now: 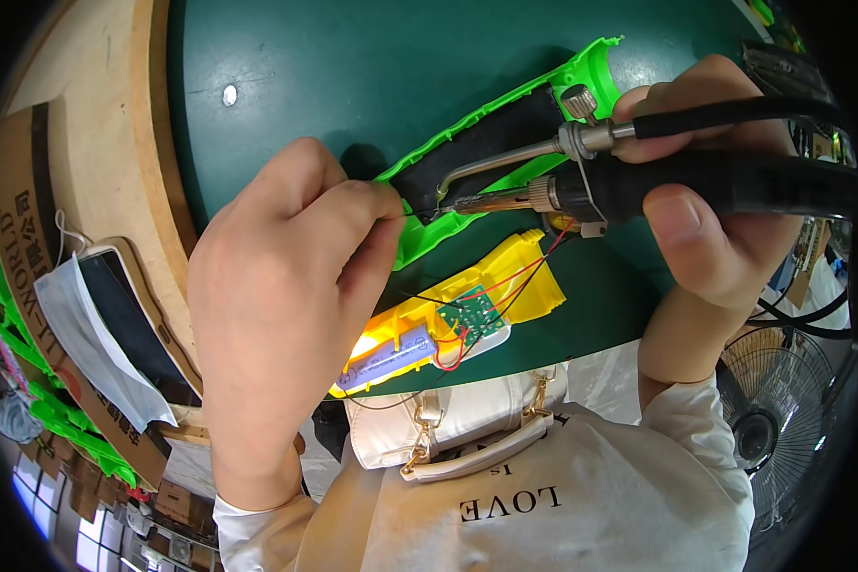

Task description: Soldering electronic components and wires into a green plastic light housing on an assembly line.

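Observation:
My right hand [710, 205] is closed around the black handle of a soldering iron [734, 184] that has a bent metal solder-feed tube [505, 156] clamped along it. Its tip touches down, or nearly so, at the near end of a black panel [505, 133] inside a bright green plastic shell [596, 78]. Right beside that tip, my left hand [286, 257] pinches a thin dark wire [416, 213]. Closer to me lies a yellow shell [534, 275] holding a green circuit board [472, 315] and a lilac battery cell [388, 360], with red and black wires running off it.
A wooden ledge [143, 114] borders the green table [286, 57] on the left, with a phone [133, 296] and a face mask [91, 329] by it. Cardboard [43, 286] stands further left. A cream handbag [381, 429] rests at my lap; a fan [763, 429] stands right.

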Tool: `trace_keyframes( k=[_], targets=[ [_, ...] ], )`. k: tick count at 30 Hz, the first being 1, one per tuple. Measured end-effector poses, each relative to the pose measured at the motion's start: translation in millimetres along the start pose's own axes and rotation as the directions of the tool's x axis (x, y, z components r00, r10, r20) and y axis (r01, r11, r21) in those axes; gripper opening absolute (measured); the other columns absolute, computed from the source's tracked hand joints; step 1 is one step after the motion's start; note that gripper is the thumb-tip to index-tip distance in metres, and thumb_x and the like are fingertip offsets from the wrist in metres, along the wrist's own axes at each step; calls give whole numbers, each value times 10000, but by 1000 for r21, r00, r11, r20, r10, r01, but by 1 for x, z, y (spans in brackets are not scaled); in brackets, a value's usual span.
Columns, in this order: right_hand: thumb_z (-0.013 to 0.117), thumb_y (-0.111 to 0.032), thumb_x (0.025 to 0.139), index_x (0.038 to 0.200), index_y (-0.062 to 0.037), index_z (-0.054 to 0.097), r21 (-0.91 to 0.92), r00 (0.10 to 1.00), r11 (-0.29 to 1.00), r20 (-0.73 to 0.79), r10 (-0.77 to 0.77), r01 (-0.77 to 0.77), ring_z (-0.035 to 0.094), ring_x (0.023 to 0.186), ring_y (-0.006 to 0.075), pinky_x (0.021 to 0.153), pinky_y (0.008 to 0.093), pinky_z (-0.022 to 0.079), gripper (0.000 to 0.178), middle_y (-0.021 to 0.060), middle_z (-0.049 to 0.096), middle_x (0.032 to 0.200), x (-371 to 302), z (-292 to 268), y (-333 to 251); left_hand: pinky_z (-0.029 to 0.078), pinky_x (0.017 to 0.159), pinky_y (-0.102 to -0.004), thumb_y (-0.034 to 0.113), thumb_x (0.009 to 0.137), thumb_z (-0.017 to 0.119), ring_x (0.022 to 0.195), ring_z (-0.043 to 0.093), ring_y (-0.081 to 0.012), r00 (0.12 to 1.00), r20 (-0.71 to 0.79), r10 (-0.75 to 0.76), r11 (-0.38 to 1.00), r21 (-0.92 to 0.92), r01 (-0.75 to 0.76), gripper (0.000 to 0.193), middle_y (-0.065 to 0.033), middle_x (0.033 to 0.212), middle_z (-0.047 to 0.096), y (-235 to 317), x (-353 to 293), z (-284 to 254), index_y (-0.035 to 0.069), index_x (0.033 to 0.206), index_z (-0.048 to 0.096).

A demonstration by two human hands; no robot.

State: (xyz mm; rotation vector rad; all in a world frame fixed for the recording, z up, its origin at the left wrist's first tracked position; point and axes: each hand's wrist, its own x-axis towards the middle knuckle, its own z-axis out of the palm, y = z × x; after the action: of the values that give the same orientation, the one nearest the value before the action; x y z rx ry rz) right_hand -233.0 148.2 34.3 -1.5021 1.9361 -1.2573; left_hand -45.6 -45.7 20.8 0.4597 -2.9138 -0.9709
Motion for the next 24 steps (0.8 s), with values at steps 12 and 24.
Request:
trace_keyframes(
  k=[12, 24],
  targets=[
    [682, -275, 740, 867, 45, 596, -17, 1000, 1000, -22, -16, 16, 559, 819, 213, 834, 363, 461, 355, 132, 554, 862, -2, 0, 2, 407, 536, -276, -35, 689, 692, 608, 495, -168, 999, -14, 29, 1000, -11, -29, 146, -59, 720, 477, 1, -1, -2, 33, 816, 663],
    [679, -268, 746, 884, 50, 595, -1, 1000, 1000, -4, 11, -11, 565, 841, 218, 834, 344, 459, 356, 141, 561, 888, -1, 3, -2, 413, 533, -277, -37, 684, 695, 598, 494, -172, 999, -20, 35, 998, 55, -34, 151, -63, 719, 483, 2, 0, 0, 31, 814, 658]
  ],
)
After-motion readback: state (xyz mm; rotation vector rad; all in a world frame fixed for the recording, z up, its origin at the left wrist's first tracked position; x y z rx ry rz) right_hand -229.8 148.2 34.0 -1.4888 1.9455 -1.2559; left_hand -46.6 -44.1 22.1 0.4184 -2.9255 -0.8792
